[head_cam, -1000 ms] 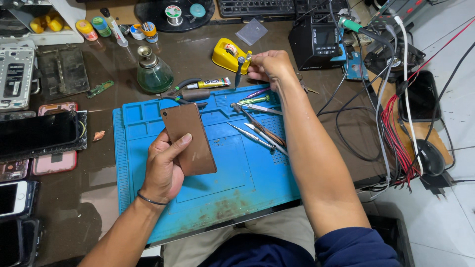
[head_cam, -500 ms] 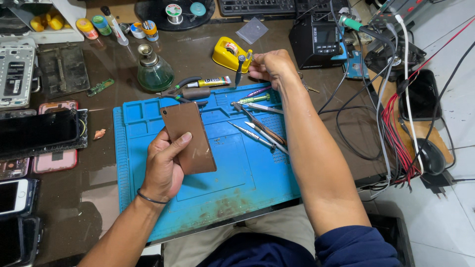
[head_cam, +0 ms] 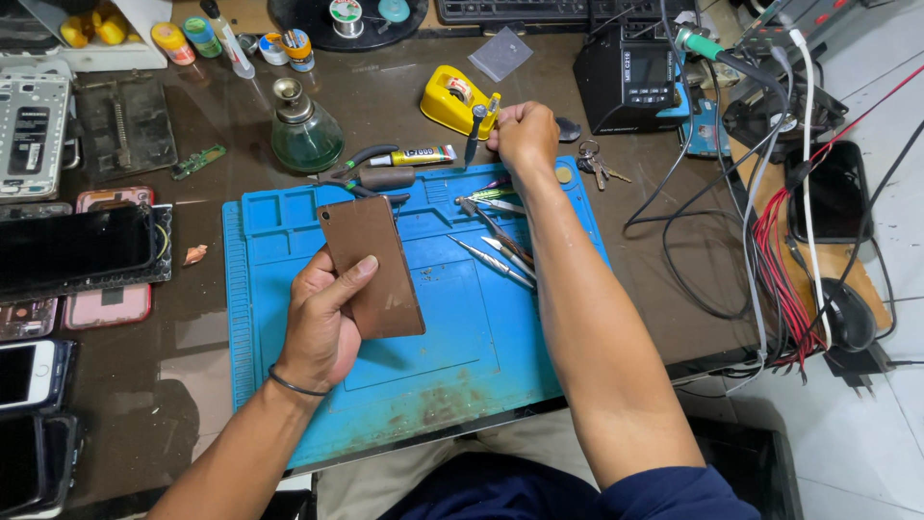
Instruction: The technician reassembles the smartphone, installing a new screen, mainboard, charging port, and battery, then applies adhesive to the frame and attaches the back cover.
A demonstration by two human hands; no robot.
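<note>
The right hand [head_cam: 525, 135] has drawn back slightly from the yellow tape dispenser [head_cam: 460, 98], fingers clenched on a thin tool [head_cam: 474, 135]. The left hand [head_cam: 322, 323] grips a brown phone [head_cam: 373, 265] above the blue mat [head_cam: 481, 327].

A dark phone screen [head_cam: 72, 250] lies left of the blue mat [head_cam: 462, 356]; a black station's small display [head_cam: 647, 69] sits behind it.

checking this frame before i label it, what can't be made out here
Head view, the only one:
- Front face of the brown phone: turned away, and the left hand covers its lower corner.
- Right hand: closed around a slim tool; the fist hides the grip and the tool's kind is too small to tell.
- Phones at the left edge: cut off by the frame.
- Keys: too small for detail.
</note>
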